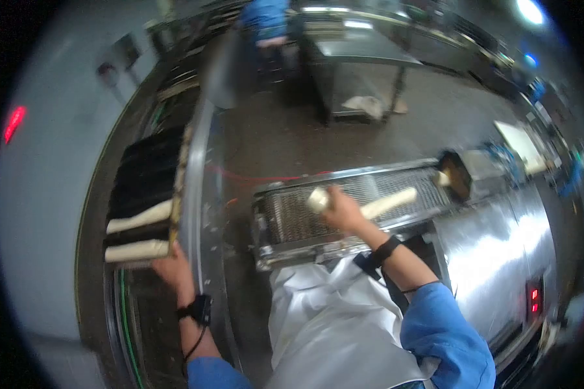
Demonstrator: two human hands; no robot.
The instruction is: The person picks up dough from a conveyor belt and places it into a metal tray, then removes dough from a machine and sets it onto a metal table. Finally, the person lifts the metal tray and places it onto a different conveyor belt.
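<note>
My left hand [172, 267] is at the near right corner of a dark, ridged tray [146, 165], its fingers closed on the rim. Two long pale dough strips lie across that tray: the nearer dough strip [136, 251] ends beside my left hand, and the other dough strip [139, 217] is just beyond it. Over a metal mesh conveyor [279, 211], my right hand [344, 211] is closed around a pale dough roll [318, 201], whose rounded end faces me. Another dough roll [390, 202] rests on the mesh, partly behind my right forearm.
A boxy machine [477, 175] stands at the conveyor's right end, with dough at its opening. The tray sits on a long metal rail line [198, 168] along the left wall. Farther off are a steel table [363, 48] and a person in blue [266, 19].
</note>
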